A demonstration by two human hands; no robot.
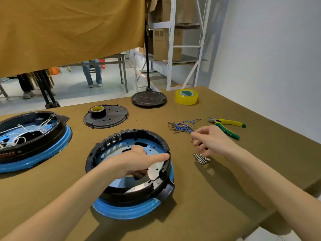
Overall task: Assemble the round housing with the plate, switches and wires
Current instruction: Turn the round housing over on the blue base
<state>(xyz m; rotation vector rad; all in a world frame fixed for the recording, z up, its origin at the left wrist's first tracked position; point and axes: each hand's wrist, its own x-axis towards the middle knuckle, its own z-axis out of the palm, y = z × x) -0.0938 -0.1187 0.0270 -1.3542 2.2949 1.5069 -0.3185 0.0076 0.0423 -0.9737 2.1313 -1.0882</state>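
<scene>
A: Left hand?
B: Pressed down inside round black housing with blue rim, fingers on silver perforated plate; thumb straight along rim.
A: Right hand?
B: Pinching one blue wire, over small silver switches just right of housing.
A: Remaining blue wire bundle?
B: Beyond fingertips, strands lying left-right; right hand nearer.

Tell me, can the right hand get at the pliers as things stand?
Probably yes. The pliers lie bare on the table beyond the right hand, with nothing between them. But its fingers seem to pinch a blue wire already.
</scene>
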